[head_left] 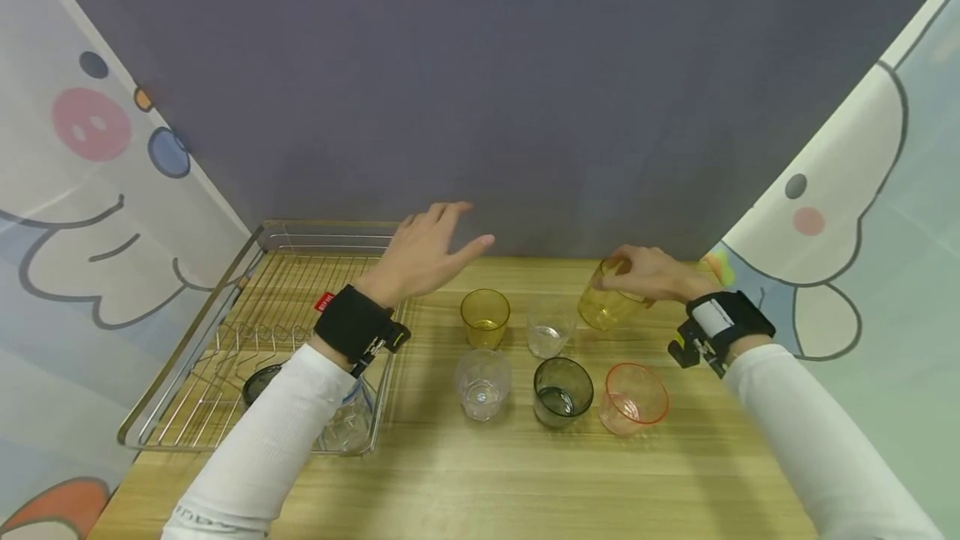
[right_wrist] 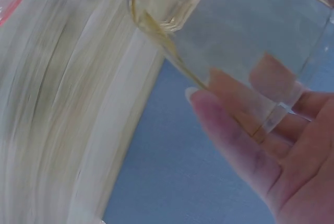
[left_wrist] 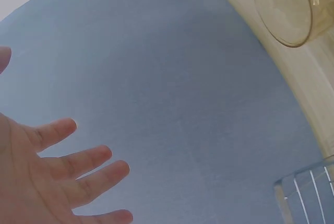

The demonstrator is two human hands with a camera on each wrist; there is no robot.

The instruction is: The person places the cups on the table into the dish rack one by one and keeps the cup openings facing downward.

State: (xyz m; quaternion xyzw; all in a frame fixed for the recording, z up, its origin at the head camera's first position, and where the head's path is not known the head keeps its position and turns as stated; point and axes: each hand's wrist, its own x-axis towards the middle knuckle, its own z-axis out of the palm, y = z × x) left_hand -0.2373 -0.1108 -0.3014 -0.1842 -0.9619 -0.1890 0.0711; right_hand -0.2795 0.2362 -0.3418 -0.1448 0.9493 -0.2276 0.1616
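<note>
I note the person's right hand [head_left: 648,273] at the far right of the wooden table [head_left: 420,490], gripping a yellow-tinted glass [head_left: 602,309] between thumb and fingers. This held glass is tilted, and the hand sits at its upper end; whether its base touches the wood I cannot tell. The left hand [head_left: 423,252] is open, fingers spread and thumb held apart, above the area between the wire rack [head_left: 330,233] and a second yellow glass [head_left: 485,319].

Five glasses stand on the table. In the back row, the second yellow glass is on the left, with a clear glass [head_left: 550,327] between it and the held one. Along the front, from left to right, I record another clear glass [head_left: 483,382], a dark grey glass [head_left: 562,394] and a red-rimmed glass [head_left: 633,398].

The rack occupies the table's left side. A dark vessel [head_left: 258,382] and a clear vessel [head_left: 348,423] show in it, both partly covered by the left sleeve [head_left: 255,440]. A red tag [head_left: 324,302] shows near the left wristband [head_left: 348,323]. Behind the table rises a plain dark panel [head_left: 495,90].
</note>
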